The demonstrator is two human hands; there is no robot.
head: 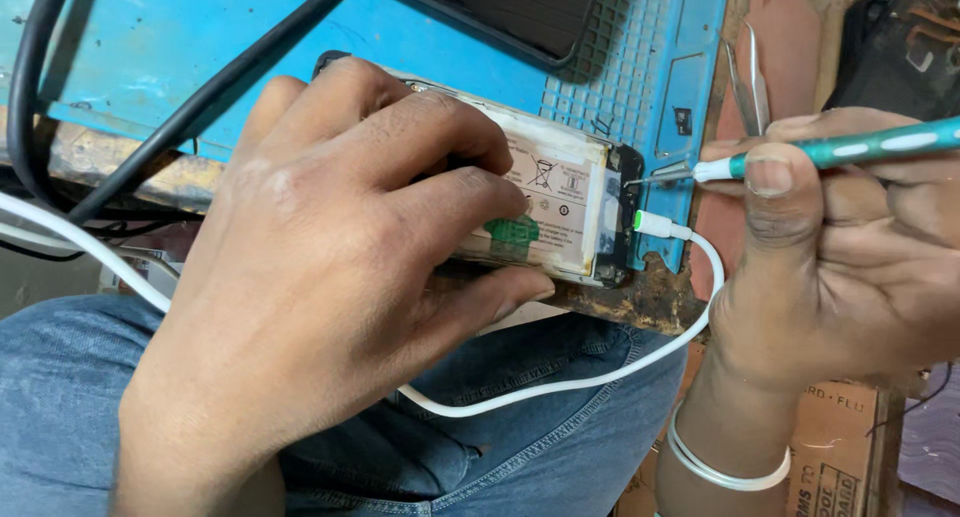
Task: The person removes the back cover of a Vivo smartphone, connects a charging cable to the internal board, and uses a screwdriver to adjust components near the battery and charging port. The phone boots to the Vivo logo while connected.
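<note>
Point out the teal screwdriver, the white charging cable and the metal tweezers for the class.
teal screwdriver point(860, 147), head view, on its handle.
white charging cable point(560, 385), head view, on the loop over the jeans.
metal tweezers point(752, 82), head view, on the arms lying on the bench.

An opened phone point(560, 202) is laid flat at the near edge of the counter, its back removed so that the white battery with printed symbols and a green pull tab is exposed. Its black lower end is pointed to the right, where a white cable point(640, 362) with a green-lit plug is inserted. The body is largely covered and pressed down. A teal screwdriver point(850, 149) with white markings is held almost level, its thin metal tip brought against the upper right corner of the phone.
</note>
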